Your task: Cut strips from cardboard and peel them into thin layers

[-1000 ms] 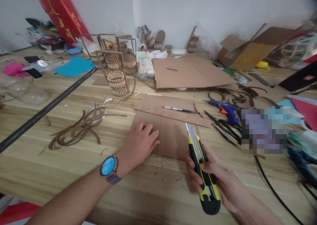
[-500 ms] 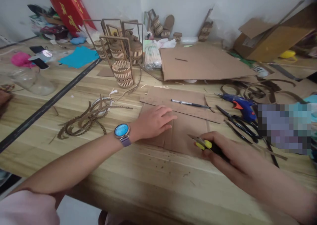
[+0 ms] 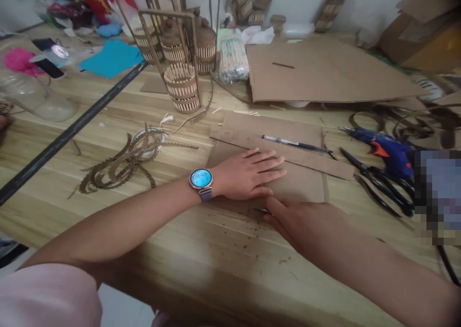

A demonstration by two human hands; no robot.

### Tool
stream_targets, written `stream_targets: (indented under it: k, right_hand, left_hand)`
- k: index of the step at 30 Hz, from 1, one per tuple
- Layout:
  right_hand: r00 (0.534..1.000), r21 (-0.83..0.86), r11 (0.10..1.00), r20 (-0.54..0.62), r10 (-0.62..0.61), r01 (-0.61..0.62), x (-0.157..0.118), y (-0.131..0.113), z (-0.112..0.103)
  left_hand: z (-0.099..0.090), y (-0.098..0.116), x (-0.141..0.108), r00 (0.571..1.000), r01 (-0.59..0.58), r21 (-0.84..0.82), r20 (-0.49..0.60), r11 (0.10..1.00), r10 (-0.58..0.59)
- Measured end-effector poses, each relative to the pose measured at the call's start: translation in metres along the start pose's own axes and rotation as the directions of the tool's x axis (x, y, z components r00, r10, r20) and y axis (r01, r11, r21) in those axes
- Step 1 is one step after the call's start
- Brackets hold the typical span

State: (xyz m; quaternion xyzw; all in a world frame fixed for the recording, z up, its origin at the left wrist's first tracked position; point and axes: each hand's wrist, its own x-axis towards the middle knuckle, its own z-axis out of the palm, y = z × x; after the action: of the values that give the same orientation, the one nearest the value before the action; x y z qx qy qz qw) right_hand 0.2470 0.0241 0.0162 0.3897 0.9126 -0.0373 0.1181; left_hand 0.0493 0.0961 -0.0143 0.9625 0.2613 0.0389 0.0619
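Note:
My left hand point(image 3: 248, 175), with a watch on its wrist, lies flat with fingers spread on a piece of brown cardboard point(image 3: 306, 180). Closed around a utility knife point(image 3: 262, 211), my right hand point(image 3: 302, 221) is at the cardboard's near edge, just below the left fingers. Only the blade end of the knife shows; the fingers cover its handle. A long cardboard strip point(image 3: 324, 164) crosses the sheet beyond my left fingertips. Above the strip rests a pen point(image 3: 297, 144). Small brown scraps point(image 3: 248, 238) are scattered on the table in front.
Bamboo-slat baskets with tall handles point(image 3: 182, 89) stand at the back, beside a large cardboard sheet point(image 3: 324, 72). Coiled brown strips point(image 3: 122, 166) lie left. To the right are a blue glue gun point(image 3: 385, 149) and black-handled scissors point(image 3: 382, 183). A black bar point(image 3: 79, 125) runs diagonally at left.
My right hand has brought the knife left and down to the cardboard's near edge. My left hand has shifted right and spread its fingers flat. The camera view has shifted.

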Motion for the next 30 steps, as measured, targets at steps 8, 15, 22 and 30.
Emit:
stream_targets:
  k: [8,15,22,30]
  right_hand:
    - [0.997,0.228,0.973,-0.075,-0.009,0.026,-0.004,0.005,0.006]
    - [0.999,0.057,0.997,-0.012,-0.051,0.052,-0.002,0.004,0.004]
    - [0.991,-0.113,0.993,0.128,-0.023,0.038,0.002,-0.007,-0.011]
    - [0.930,-0.110,0.994,0.366,0.025,0.017,0.009,-0.011,-0.032]
  left_hand:
    - [-0.002,0.001,0.002,1.000,0.007,0.005,0.018,1.000,-0.007]
    - [-0.003,0.001,0.002,1.000,0.003,-0.011,0.019,1.000,-0.002]
    - [-0.004,0.002,0.001,1.000,0.004,0.021,0.007,1.000,-0.004]
    - [-0.006,0.003,0.002,0.997,0.019,0.056,0.079,0.998,-0.023]
